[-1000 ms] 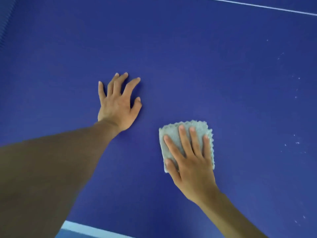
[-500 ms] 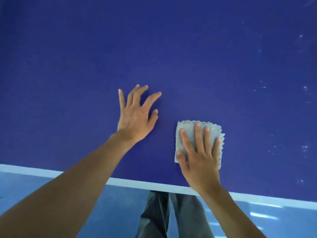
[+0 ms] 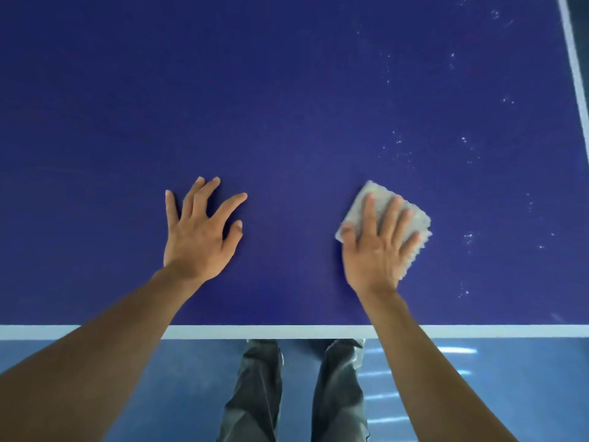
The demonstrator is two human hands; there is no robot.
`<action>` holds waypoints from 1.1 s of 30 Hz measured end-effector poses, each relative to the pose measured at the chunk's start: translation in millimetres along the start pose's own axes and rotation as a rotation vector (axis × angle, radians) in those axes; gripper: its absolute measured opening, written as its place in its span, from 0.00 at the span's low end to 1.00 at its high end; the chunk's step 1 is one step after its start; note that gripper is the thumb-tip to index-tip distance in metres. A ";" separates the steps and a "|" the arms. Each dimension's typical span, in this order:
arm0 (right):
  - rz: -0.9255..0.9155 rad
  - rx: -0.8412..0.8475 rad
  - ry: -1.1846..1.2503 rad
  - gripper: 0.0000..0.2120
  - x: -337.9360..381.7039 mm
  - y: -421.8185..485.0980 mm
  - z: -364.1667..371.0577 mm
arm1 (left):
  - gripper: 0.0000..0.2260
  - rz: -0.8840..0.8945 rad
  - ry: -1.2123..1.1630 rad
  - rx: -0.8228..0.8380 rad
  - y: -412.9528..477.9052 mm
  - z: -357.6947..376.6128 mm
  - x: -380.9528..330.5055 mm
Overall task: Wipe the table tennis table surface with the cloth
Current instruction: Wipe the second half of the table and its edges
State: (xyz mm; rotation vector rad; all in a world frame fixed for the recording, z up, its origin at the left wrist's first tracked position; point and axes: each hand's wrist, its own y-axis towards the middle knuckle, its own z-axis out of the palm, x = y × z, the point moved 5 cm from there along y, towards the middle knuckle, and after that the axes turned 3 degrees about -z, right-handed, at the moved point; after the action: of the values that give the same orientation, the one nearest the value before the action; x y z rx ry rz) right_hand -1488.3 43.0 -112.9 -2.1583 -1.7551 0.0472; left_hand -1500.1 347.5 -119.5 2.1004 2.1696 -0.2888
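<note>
The dark blue table tennis table fills most of the view. A small folded grey cloth lies on it right of centre, turned at an angle. My right hand presses flat on the cloth with the fingers spread, covering most of it. My left hand rests flat on the bare table to the left, fingers apart, holding nothing. White specks of dust dot the surface to the right of the cloth and further back.
The table's white near edge line runs across below my hands. A white line crosses the far right. Below the edge are the blue floor and my legs in dark trousers.
The view has tilted down, so the table edge and my legs show more. My right hand has slid the cloth to the right and rotated it. My left hand stays flat on the table.
</note>
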 end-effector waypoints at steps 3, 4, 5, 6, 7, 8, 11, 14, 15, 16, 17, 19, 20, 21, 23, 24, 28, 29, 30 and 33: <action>-0.384 -0.008 -0.086 0.33 33.0 -23.0 14.1 | 0.23 -0.056 -0.015 -0.026 2.2 -1.8 -3.2; -0.508 -0.008 -0.106 0.32 31.0 -37.9 19.4 | 0.23 -0.102 -0.042 -0.039 4.5 -2.3 -5.4; -0.590 -0.009 -0.120 0.32 21.0 -51.7 22.9 | 0.24 -0.151 -0.071 -0.052 7.5 -2.7 -9.3; -0.620 -0.015 -0.135 0.32 4.7 -61.5 24.3 | 0.25 -0.188 -0.091 -0.065 11.5 -2.8 -15.7; -0.604 -0.024 -0.145 0.31 -14.9 -66.3 22.7 | 0.26 -0.208 -0.095 -0.074 16.4 -3.0 -23.9; -0.556 -0.034 -0.147 0.31 -33.4 -65.3 18.4 | 0.26 -0.212 -0.090 -0.074 22.6 -3.2 -32.8; -0.306 -0.032 -0.133 0.32 -66.5 -31.7 1.0 | 0.24 -0.208 -0.077 -0.053 52.7 -3.4 -50.1; -0.007 -0.014 0.020 0.33 -55.7 23.9 -12.0 | 0.24 -0.326 -0.104 -0.066 89.2 -5.6 -48.5; 0.055 -0.012 0.082 0.33 -43.8 42.2 -14.1 | 0.24 -0.391 -0.123 -0.066 97.0 -4.6 -45.7; 0.073 -0.007 0.117 0.33 -28.8 57.8 -15.2 | 0.24 -0.447 -0.132 -0.065 101.9 -2.2 -43.6; 0.043 0.000 0.108 0.33 -11.5 68.4 -14.4 | 0.24 -0.478 -0.119 -0.068 104.4 0.9 -43.1; -0.141 0.003 0.023 0.33 21.8 70.6 -9.0 | 0.24 -0.487 -0.080 -0.081 105.7 5.5 -44.4; -0.271 0.003 -0.018 0.33 33.8 62.7 -5.0 | 0.24 -0.485 -0.072 -0.088 105.7 6.8 -44.3; -0.401 0.000 -0.054 0.32 39.4 50.8 -1.6 | 0.24 -0.482 -0.068 -0.093 105.9 7.2 -43.5; -0.586 -0.017 -0.113 0.30 29.0 25.1 2.4 | 0.24 -0.485 -0.065 -0.099 106.3 6.9 -42.0; -0.614 -0.028 -0.128 0.30 15.8 17.0 2.1 | 0.24 -0.489 -0.065 -0.099 106.7 6.8 -41.6; -0.382 -0.030 -0.148 0.31 -29.7 48.0 -17.8 | 0.23 -0.484 -0.057 -0.082 107.1 8.2 -43.9; -0.277 -0.015 -0.132 0.32 -30.6 69.7 -23.2 | 0.23 -0.484 -0.056 -0.081 107.6 8.3 -43.2; -0.170 -0.001 -0.103 0.33 -27.0 93.7 -28.4 | 0.23 -0.485 -0.056 -0.079 107.4 8.7 -42.8; -0.030 -0.009 -0.031 0.32 15.5 162.1 -37.4 | 0.24 -0.485 -0.047 -0.079 108.3 9.0 -41.8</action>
State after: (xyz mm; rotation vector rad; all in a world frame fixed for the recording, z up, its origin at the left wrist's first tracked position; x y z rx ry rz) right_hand -1322.9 21.4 -122.4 -2.1483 -1.8078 0.0656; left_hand -1390.9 307.5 -126.1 1.4849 2.5858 -0.2801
